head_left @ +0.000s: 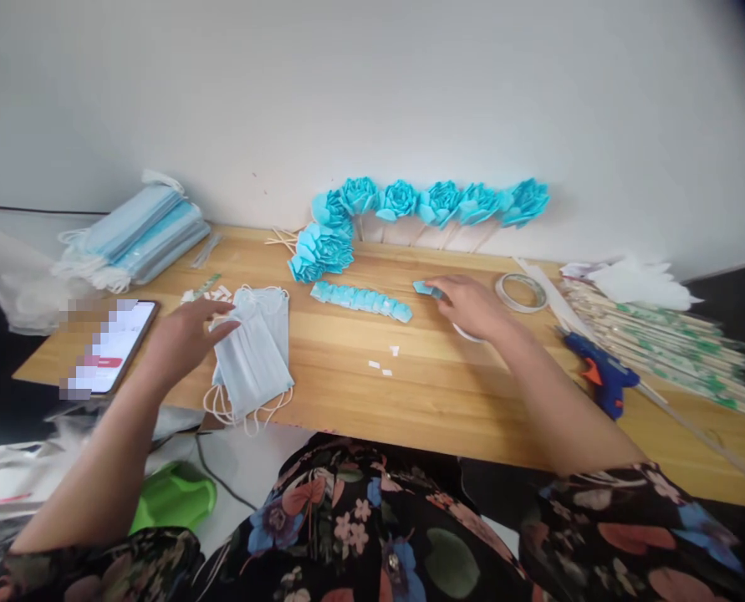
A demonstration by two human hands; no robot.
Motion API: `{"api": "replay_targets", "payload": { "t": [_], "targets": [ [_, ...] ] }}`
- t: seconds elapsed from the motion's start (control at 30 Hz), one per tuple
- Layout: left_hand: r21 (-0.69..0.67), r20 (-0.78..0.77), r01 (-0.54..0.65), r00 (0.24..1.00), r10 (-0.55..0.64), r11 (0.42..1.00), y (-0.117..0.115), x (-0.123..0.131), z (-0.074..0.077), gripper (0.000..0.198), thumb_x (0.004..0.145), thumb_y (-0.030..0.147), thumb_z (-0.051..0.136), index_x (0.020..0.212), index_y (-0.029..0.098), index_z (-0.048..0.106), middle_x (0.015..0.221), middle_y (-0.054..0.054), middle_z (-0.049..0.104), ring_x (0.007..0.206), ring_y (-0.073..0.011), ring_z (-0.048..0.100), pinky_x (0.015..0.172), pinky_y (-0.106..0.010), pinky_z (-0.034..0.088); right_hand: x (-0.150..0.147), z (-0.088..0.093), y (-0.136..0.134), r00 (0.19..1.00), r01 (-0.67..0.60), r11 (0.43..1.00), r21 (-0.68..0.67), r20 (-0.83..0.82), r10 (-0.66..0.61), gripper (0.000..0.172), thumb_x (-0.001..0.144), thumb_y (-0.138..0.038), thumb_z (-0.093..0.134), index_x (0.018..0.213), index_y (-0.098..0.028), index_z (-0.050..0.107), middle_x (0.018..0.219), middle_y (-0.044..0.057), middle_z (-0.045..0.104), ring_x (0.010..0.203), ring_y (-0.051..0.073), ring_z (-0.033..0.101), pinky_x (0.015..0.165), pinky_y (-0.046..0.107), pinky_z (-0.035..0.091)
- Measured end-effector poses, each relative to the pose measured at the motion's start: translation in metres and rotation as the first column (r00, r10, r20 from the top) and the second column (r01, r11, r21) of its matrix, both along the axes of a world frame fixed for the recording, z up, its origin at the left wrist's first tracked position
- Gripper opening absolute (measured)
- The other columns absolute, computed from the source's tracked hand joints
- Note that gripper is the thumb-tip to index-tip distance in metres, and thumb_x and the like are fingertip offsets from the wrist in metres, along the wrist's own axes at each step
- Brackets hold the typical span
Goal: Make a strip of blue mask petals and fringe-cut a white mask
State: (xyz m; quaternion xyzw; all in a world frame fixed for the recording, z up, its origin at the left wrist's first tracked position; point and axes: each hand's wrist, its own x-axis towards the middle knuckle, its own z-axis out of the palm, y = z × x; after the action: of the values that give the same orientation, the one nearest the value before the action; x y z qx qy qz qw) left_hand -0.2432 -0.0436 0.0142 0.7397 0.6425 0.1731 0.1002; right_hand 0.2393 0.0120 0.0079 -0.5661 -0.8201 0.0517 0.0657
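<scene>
My left hand [190,339] is over the left edge of a small pile of pale blue face masks [256,355], its thumb and fingers apart. Whether the fingertips touch the top mask, I cannot tell. At the middle right of the table, my right hand [469,305] has a small folded blue piece [427,289] at its fingertips, pinched between thumb and fingers. A white ring, partly hidden, shows beneath that hand. Left of it lies a row of overlapping blue folded pieces [360,300]. A few white scraps [374,364] are scattered in front.
Blue flowers on sticks [400,201] line the wall. More masks [134,238] are stacked at the back left, behind a phone [121,343]. On the right are a tape roll [521,293], a blue glue gun [604,372] and many wrapped sticks [660,334]. A green container [175,497] sits below.
</scene>
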Motion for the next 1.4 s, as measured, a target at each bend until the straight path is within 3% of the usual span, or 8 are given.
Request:
{"api": "replay_targets", "payload": {
  "t": [0.33, 0.57, 0.73, 0.9, 1.0, 1.1, 1.27, 1.4],
  "targets": [
    [-0.170, -0.067, -0.171, 0.984, 0.162, 0.970, -0.007, -0.019, -0.023, 0.033, 0.081, 0.050, 0.058, 0.085, 0.019, 0.069, 0.079, -0.008, 0.068, 0.074, -0.0250, 0.060, 0.065, -0.034, 0.039, -0.005, -0.016, 0.005, 0.999, -0.015, 0.996, 0.086, 0.038, 0.012, 0.048, 0.091, -0.013, 0.050, 0.137, -0.015, 0.061, 0.130, 0.014, 0.069, 0.117, 0.033, 0.064, 0.101, 0.046, 0.050],
    [-0.022, 0.017, -0.077, 0.997, 0.077, 0.997, 0.011, 0.005, 0.008, 0.027, 0.085, 0.042, 0.055, 0.097, 0.022, 0.068, 0.093, -0.008, 0.069, 0.085, -0.0263, 0.062, 0.079, -0.039, 0.046, -0.006, -0.025, 0.001, 0.997, 0.065, 0.985, 0.160, -0.039, -0.060, 0.044, 0.090, -0.010, 0.049, 0.129, -0.017, 0.067, 0.123, 0.015, 0.072, 0.112, 0.032, 0.067, 0.095, 0.043, 0.052],
    [0.188, 0.043, 0.116, 0.991, -0.126, 0.975, 0.031, 0.064, 0.030, 0.038, 0.092, 0.040, 0.056, 0.123, 0.019, 0.064, 0.118, -0.012, 0.067, 0.104, -0.0287, 0.063, 0.096, -0.045, 0.048, -0.002, -0.029, 0.001, 0.952, 0.203, 0.969, 0.144, -0.261, -0.161, 0.040, 0.091, -0.013, 0.048, 0.124, -0.017, 0.071, 0.121, 0.014, 0.074, 0.110, 0.030, 0.069, 0.095, 0.043, 0.052],
    [0.167, 0.305, 0.394, 0.851, -0.427, 0.904, 0.038, 0.143, 0.041, 0.034, 0.091, 0.040, 0.059, 0.117, 0.019, 0.069, 0.121, -0.010, 0.069, 0.107, -0.0239, 0.065, 0.097, -0.041, 0.050, -0.001, -0.025, -0.002, 0.581, 0.251, 0.954, -0.163, -0.763, -0.284, 0.033, 0.087, -0.025, 0.057, 0.115, -0.018, 0.073, 0.097, 0.007, 0.079, 0.083, 0.022, 0.071, 0.075, 0.036, 0.055],
    [0.091, 0.472, 0.466, 0.758, -0.450, 0.880, 0.045, 0.189, 0.036, 0.038, 0.088, 0.041, 0.063, 0.118, 0.018, 0.069, 0.118, -0.011, 0.070, 0.098, -0.0210, 0.066, 0.085, -0.035, 0.055, -0.009, -0.017, -0.011, 0.271, 0.098, 0.933, -0.346, -0.893, -0.359, 0.032, 0.078, -0.034, 0.069, 0.107, -0.021, 0.075, 0.086, 0.002, 0.076, 0.073, 0.017, 0.066, 0.060, 0.028, 0.053],
    [-0.046, 0.632, 0.489, 0.689, -0.354, 0.871, 0.051, 0.229, 0.024, 0.046, 0.083, 0.043, 0.066, 0.121, 0.016, 0.066, 0.112, -0.011, 0.071, 0.091, -0.0195, 0.067, 0.072, -0.030, 0.056, -0.020, -0.011, -0.023, 0.097, -0.008, 0.913, -0.409, -0.909, -0.406, 0.036, 0.070, -0.035, 0.078, 0.104, -0.022, 0.075, 0.083, 0.000, 0.073, 0.073, 0.015, 0.064, 0.058, 0.024, 0.052],
    [-0.320, 0.839, 0.549, 0.543, -0.037, 0.772, 0.053, 0.266, 0.007, 0.030, 0.082, 0.042, 0.066, 0.089, 0.014, 0.065, 0.075, -0.004, 0.066, 0.062, -0.0124, 0.061, 0.048, -0.021, 0.049, -0.025, -0.016, -0.033, -0.024, -0.113, 0.881, -0.460, -0.885, -0.465, 0.042, 0.068, -0.034, 0.083, 0.108, -0.024, 0.074, 0.091, 0.001, 0.074, 0.081, 0.016, 0.067, 0.065, 0.027, 0.056],
    [-0.311, 0.873, 0.500, 0.486, 0.035, 0.808, 0.051, 0.272, 0.006, 0.017, 0.080, 0.031, 0.067, 0.078, 0.014, 0.062, 0.064, 0.000, 0.063, 0.054, -0.0092, 0.058, 0.045, -0.018, 0.046, -0.020, -0.018, -0.036, 0.060, -0.161, 0.887, -0.432, -0.902, -0.428, 0.043, 0.072, -0.037, 0.081, 0.112, -0.023, 0.074, 0.098, 0.004, 0.075, 0.092, 0.019, 0.067, 0.077, 0.032, 0.056]
  ]
}}
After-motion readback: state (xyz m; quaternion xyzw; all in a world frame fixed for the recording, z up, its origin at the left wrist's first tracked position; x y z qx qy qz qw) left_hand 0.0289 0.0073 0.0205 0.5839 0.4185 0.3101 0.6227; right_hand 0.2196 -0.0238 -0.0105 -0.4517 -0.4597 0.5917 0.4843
